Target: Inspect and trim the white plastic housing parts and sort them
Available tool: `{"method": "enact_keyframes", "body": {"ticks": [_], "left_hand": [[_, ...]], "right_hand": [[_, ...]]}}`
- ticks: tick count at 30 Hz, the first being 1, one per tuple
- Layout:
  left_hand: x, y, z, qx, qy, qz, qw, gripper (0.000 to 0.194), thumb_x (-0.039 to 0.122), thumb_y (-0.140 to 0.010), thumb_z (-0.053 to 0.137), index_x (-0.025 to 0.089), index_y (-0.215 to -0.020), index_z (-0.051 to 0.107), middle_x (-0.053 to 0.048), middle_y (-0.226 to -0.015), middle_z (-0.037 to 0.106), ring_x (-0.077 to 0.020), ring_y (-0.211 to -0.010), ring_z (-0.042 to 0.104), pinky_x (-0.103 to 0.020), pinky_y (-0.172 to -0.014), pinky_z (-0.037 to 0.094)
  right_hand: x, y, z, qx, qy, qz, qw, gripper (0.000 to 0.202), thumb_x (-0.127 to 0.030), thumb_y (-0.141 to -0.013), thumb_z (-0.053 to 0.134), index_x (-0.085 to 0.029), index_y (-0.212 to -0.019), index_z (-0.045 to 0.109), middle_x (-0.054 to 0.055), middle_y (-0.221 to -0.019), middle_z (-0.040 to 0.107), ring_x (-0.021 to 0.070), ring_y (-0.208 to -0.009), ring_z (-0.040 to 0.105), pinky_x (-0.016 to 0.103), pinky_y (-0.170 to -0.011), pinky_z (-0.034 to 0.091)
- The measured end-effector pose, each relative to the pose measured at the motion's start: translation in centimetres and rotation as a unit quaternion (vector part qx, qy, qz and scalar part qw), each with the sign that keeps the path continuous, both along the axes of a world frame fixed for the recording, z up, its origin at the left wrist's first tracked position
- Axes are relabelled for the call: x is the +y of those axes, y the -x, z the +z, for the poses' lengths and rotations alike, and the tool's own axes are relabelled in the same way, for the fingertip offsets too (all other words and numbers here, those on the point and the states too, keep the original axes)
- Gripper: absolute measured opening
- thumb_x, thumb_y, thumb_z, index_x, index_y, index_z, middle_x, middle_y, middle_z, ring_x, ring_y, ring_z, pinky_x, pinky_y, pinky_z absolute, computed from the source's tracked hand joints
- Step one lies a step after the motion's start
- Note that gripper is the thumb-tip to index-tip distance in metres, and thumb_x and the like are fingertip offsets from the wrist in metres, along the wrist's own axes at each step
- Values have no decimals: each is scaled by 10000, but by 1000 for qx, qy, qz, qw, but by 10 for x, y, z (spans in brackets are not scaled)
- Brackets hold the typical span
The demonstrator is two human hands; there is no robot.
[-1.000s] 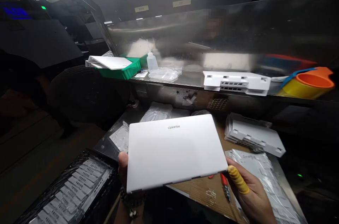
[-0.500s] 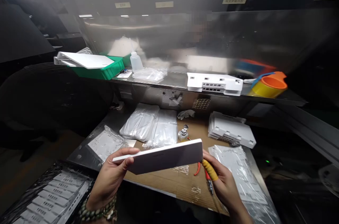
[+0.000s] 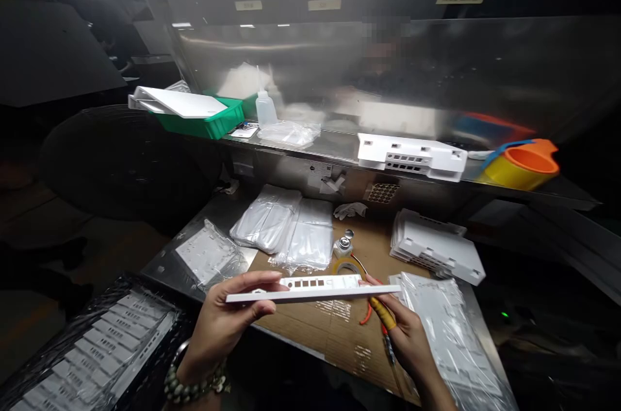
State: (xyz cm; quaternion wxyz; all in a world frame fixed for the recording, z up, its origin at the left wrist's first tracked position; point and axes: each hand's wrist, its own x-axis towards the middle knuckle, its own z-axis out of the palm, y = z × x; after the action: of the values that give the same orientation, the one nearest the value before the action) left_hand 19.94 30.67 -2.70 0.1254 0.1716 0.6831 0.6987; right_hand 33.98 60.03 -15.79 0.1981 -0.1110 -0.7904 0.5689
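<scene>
A white plastic housing panel (image 3: 315,294) is held nearly edge-on between my two hands, with a row of square port openings showing along its raised side. My left hand (image 3: 237,307) pinches its left end, thumb below and fingers above; beads circle that wrist. At the right end, my right hand (image 3: 400,327) grips the panel, and a yellow wrap covers one of its digits. Below on the cardboard, near my right hand, lies a red-handled tool (image 3: 367,314), partly hidden. A roll of yellow tape (image 3: 347,265) and a small glass bottle with a metal lid (image 3: 344,244) stand just behind the panel.
Clear plastic bags (image 3: 266,217) lie at the back of the bench. White housings (image 3: 436,243) are stacked right, with bagged parts (image 3: 446,320) in front. Bagged panels (image 3: 111,346) fill the lower left. The shelf holds a green bin (image 3: 208,126), squeeze bottle (image 3: 266,110) and orange-yellow cup (image 3: 524,168).
The panel has tilted from showing its broad face to nearly edge-on, bringing its ports into view. Both hands still hold it. The camera view has shifted slightly left.
</scene>
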Motion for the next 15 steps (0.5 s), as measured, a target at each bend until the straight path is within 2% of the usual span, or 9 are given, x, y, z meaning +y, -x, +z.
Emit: {"method": "enact_keyframes", "body": {"ticks": [3, 6, 8, 9, 11, 12, 14, 15], "left_hand": [[0, -1, 2, 16, -1, -26, 1000, 376, 327, -709, 887, 285, -1073, 800, -58, -931, 816, -265, -898, 765, -327, -840, 610], [-1, -1, 2, 21, 21, -37, 999, 400, 327, -712, 883, 254, -1096, 797, -90, -964, 813, -292, -901, 760, -369, -843, 610], [-1, 0, -2, 21, 29, -46, 998, 432, 417, -717, 869, 220, -1095, 801, -112, -906, 809, -309, -874, 755, -397, -868, 594], [-1, 1, -6, 23, 14, -46, 999, 510, 513, -709, 849, 203, -1110, 796, -117, -870, 803, -320, -891, 749, -411, -907, 577], [-1, 4, -20, 3, -68, -1, 998, 746, 734, -696, 723, 201, -1218, 745, -116, -930, 795, -330, -1060, 712, -411, -1047, 500], [-2, 5, -28, -33, -124, 50, 991, 822, 798, -718, 637, 218, -1297, 693, -105, -1021, 788, -313, -1174, 667, -389, -1112, 447], [-6, 4, -47, -193, -202, 168, 945, 781, 761, -831, 552, 254, -1425, 569, -77, -1170, 761, -261, -1291, 604, -358, -1157, 396], [-10, 3, -56, -303, -212, 190, 909, 727, 685, -885, 557, 244, -1462, 521, -84, -1189, 758, -263, -1274, 621, -377, -1144, 418]], "right_hand": [[0, 0, 2, -10, -4, 9, 1000, 343, -437, -946, 604, -257, -1190, 764, 136, -1391, 643, 339, -1331, 578, 551, -1149, 420], [-1, 0, 8, -31, 7, 30, 999, 407, -424, -922, 657, -261, -1292, 705, 130, -1406, 634, 331, -1348, 563, 531, -1157, 414], [-3, 0, 10, -35, 13, 45, 998, 404, -399, -905, 691, -273, -1289, 705, 116, -1365, 668, 324, -1306, 603, 499, -1113, 480], [-4, 1, 11, -27, 11, 45, 999, 364, -388, -904, 694, -280, -1249, 728, 105, -1314, 702, 319, -1257, 642, 478, -1072, 526], [-6, 2, 11, 17, -5, 42, 999, 260, -369, -922, 670, -294, -1147, 776, 81, -1204, 759, 304, -1152, 708, 444, -998, 588], [-8, 2, 11, 48, -19, 41, 998, 236, -353, -938, 647, -302, -1123, 784, 70, -1178, 770, 295, -1130, 720, 440, -994, 593], [-15, 2, 10, 113, -58, 55, 990, 252, -300, -965, 602, -319, -1153, 769, 56, -1205, 760, 283, -1170, 699, 455, -1034, 569], [-19, 2, 9, 140, -80, 73, 984, 275, -266, -972, 587, -325, -1183, 754, 52, -1236, 748, 282, -1217, 671, 469, -1056, 552]]}}
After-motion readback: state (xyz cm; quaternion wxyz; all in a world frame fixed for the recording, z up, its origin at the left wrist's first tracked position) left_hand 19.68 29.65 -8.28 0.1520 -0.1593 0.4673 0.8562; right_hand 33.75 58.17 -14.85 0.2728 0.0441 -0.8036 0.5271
